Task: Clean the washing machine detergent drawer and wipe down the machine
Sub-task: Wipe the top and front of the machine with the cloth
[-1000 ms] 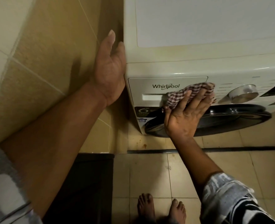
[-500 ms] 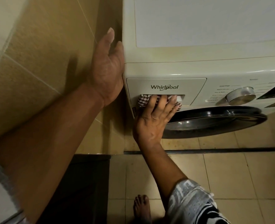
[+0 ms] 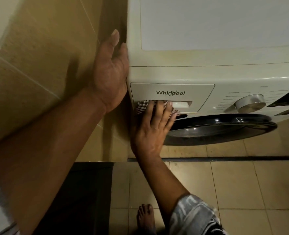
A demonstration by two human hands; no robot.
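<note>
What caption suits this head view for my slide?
Right hand presses a checked cloth against the detergent drawer while left hand rests against the washing machine.

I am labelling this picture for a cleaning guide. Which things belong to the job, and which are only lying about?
Belong to the job: washing machine; detergent drawer; checked cloth, pressed against the drawer front by the right hand; left hand, resting on the machine's side.

Only lying about: dark floor mat; tiled wall; tiled floor.
</note>
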